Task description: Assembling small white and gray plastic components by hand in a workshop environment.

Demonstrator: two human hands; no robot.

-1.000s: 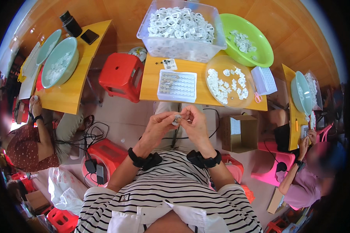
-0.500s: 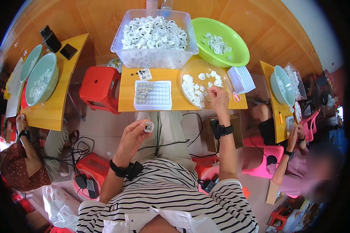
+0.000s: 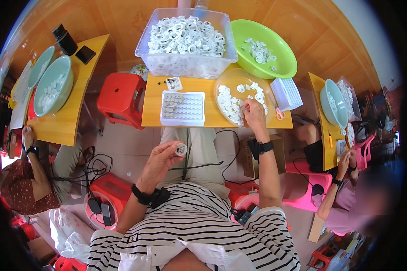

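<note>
Above my lap, my left hand pinches a small round white plastic part with a dark square middle. My right hand reaches into a shallow clear round tray at the right of the table, its fingers drawn together among small white plastic pieces. What those fingers hold, if anything, is hidden. Left of the round tray lies a white grid tray, partly filled with grey round discs.
Behind stand a clear bin heaped with white rings and a green basin. Pink-handled scissors and a stacked white tray lie at the right. A red stool stands left. Other people sit at both side tables.
The view has shifted slightly. My right hand stays at the round tray, its fingers now lower among the pieces. My left hand still holds the round part.
</note>
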